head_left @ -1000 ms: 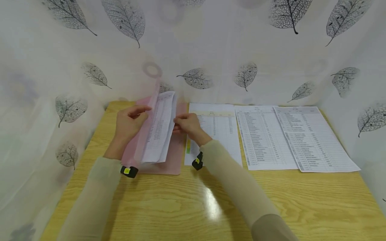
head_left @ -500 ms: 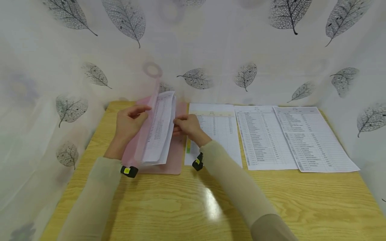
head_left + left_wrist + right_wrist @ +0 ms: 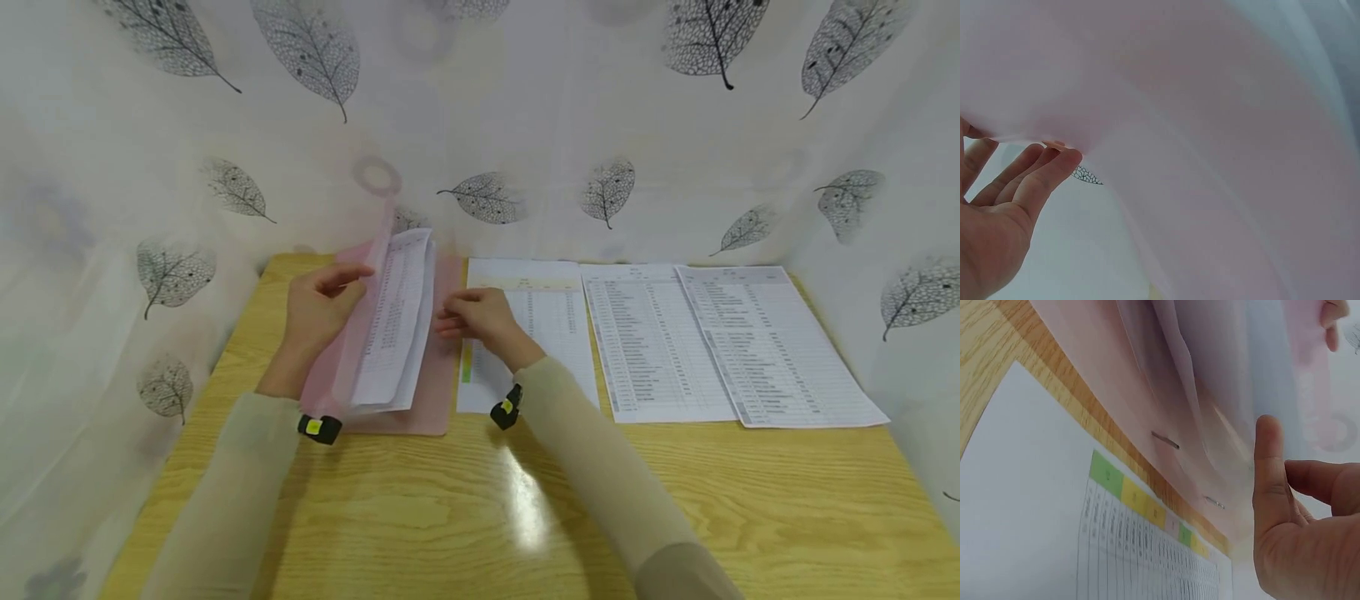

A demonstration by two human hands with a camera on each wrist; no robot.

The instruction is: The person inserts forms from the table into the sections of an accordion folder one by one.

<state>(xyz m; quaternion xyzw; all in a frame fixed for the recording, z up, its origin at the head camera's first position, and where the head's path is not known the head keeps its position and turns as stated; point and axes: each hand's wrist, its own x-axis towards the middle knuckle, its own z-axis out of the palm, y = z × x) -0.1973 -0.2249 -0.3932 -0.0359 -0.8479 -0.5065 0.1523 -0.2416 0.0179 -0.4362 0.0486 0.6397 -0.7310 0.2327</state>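
Note:
A pink translucent folder [image 3: 433, 417] lies on the table at the left, its cover raised at a steep tilt. Between thumb and fingers my left hand [image 3: 318, 304] pinches the edge of that cover; in the left wrist view the cover [image 3: 1197, 137] fills most of the frame. White printed sheets [image 3: 393, 333] stand tilted inside the folder, leaning along the cover. Just right of their free edge is my right hand [image 3: 483, 321], its fingers loosely extended with nothing held. The right wrist view shows the same hand [image 3: 1297, 519] apart from the sheets, and two small metal-looking strips [image 3: 1165, 439] by the folder.
Right of the folder lies a printed sheet [image 3: 555, 350] with coloured cells along its left edge. Farther right are another printed sheet [image 3: 660, 358] and one overlapping it [image 3: 780, 358]. A leaf-patterned curtain [image 3: 525, 108] encloses the wooden table [image 3: 390, 508].
My right hand has let go of the sheets' edge and drawn slightly right, its fingers loosening. The left hand still holds the cover in the same place.

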